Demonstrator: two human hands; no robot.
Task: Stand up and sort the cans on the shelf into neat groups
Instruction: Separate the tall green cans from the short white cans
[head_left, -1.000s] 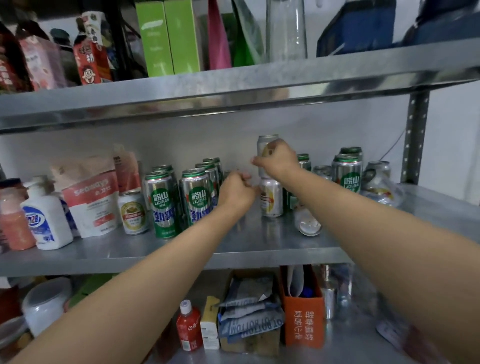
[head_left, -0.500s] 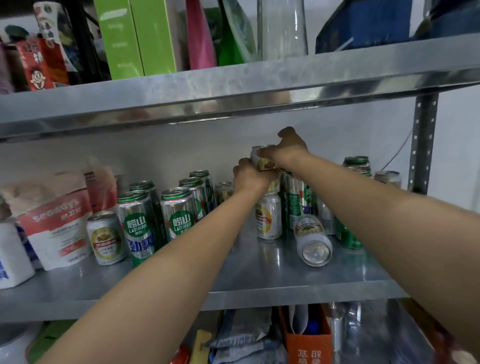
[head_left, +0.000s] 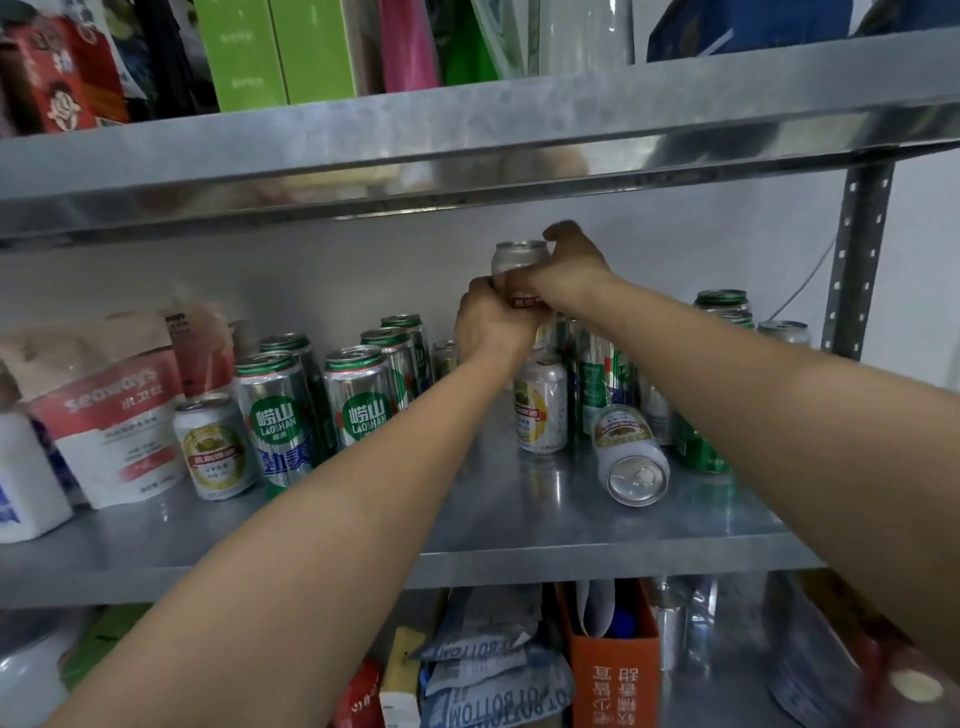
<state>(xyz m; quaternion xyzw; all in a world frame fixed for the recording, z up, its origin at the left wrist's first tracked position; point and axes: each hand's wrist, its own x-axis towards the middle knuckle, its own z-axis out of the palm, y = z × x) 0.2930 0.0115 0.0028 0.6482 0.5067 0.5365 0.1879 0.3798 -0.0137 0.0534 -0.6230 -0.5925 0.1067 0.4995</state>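
Up near back wall, above mid shelf: silver can, upright, clamped w/ 2 hands. L hand wrapped round lower part from left-front; R hand curled round right side, thumb raised by rim. Can's bottom hidden behind fingers, so can't tell if resting on anything. Directly below: short yellow-label can, standing. Just right of that: tipped can lying on side, end facing cam. To left: cluster of tall green Laoshan cans, upright, plus small gold-label can beside white-red pouch.
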